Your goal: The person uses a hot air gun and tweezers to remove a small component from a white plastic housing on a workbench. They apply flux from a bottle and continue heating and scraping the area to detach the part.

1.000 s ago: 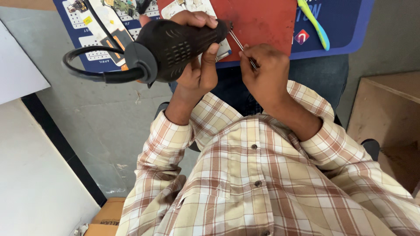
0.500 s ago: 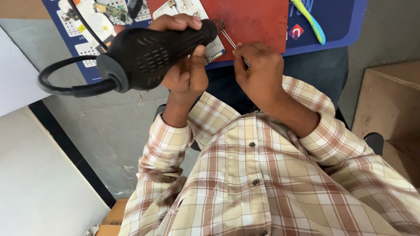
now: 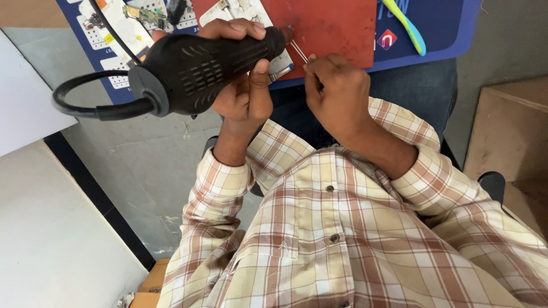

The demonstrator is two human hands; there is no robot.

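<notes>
The chunky black plastic hot-air gun [image 3: 211,65], ribbed and slotted along its body, sits high in the frame, its nozzle end pointing right toward the corner of a red rectangular mat [image 3: 337,28]. The left hand [image 3: 242,85] carries it from below, fingers [image 3: 237,28] curled over the top and the thumb pressed up against the body. A thick black cable [image 3: 85,102] loops out of its rear to the left.

Just beside the nozzle, the right hand [image 3: 337,94] pinches thin metal tweezers [image 3: 299,51], fingers pressed together around them, tips angled up toward a small white board [image 3: 268,40] lying at the mat's edge.

The mat rests on a blue work sheet [image 3: 439,34] covering the bench. A yellow-and-blue plastic pry tool [image 3: 405,25] lies on the sheet to the right. At the upper left lies a white parts tray [image 3: 123,25] with tiny components. Both sleeves [image 3: 220,182] are cream-and-brown checked shirt cloth. A brown cardboard box [image 3: 511,131] stands at the right.
</notes>
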